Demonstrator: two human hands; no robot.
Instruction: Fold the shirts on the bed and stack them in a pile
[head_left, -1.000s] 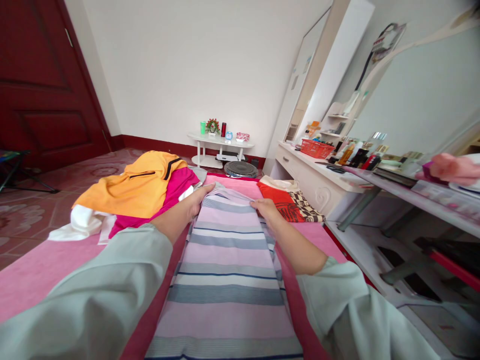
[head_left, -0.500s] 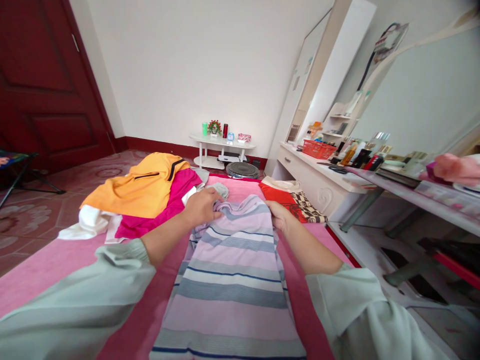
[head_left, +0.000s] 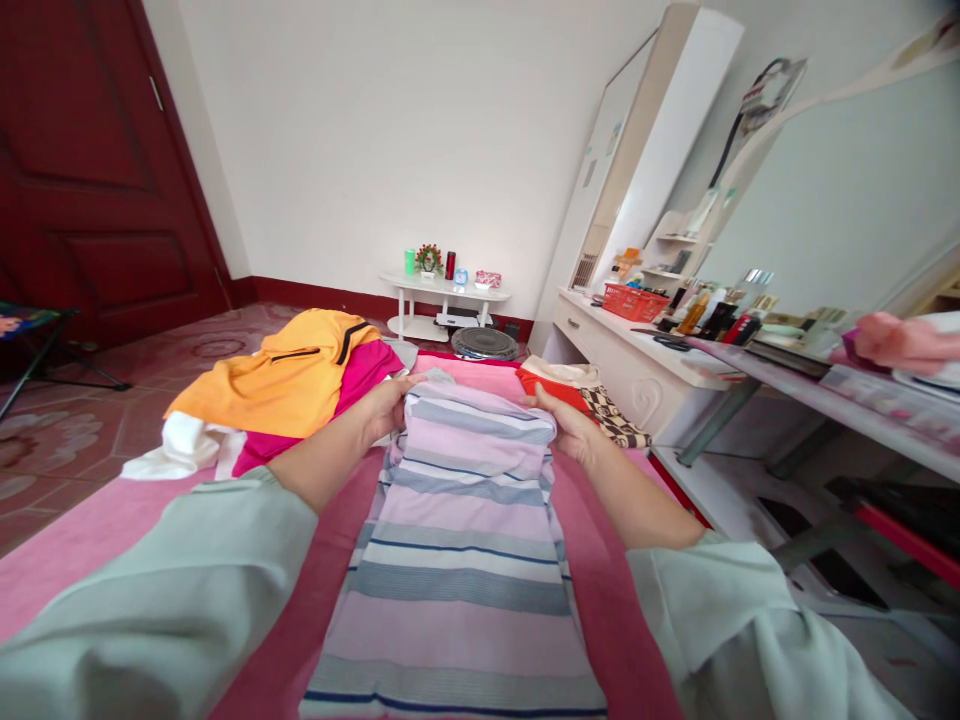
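Note:
A long striped garment (head_left: 472, 560) in lilac, grey and navy lies stretched toward me on the pink cover (head_left: 330, 590). Its far end is doubled over into a flap. My left hand (head_left: 386, 408) is closed on the flap's left corner, with part of the fingers hidden by the cloth. At the opposite corner my right hand (head_left: 564, 422) grips the fabric, its thumb on top. Left of the garment is a heap with an orange garment (head_left: 277, 375) over a magenta one (head_left: 371, 370). Beyond my right hand lies a red and checked garment (head_left: 592, 400).
To the right stands a white dressing table (head_left: 622, 345) holding a red basket (head_left: 634, 301) and several bottles. A grey-edged table (head_left: 795, 375) juts in nearer me. Ahead, a low white stand (head_left: 420, 285) is against the wall. A folding stool (head_left: 45, 350) is at far left.
The garment's bunched far edge is now spread wider and straighter as a folded flap. My left hand has moved left to the corner; my right hand has shifted slightly right.

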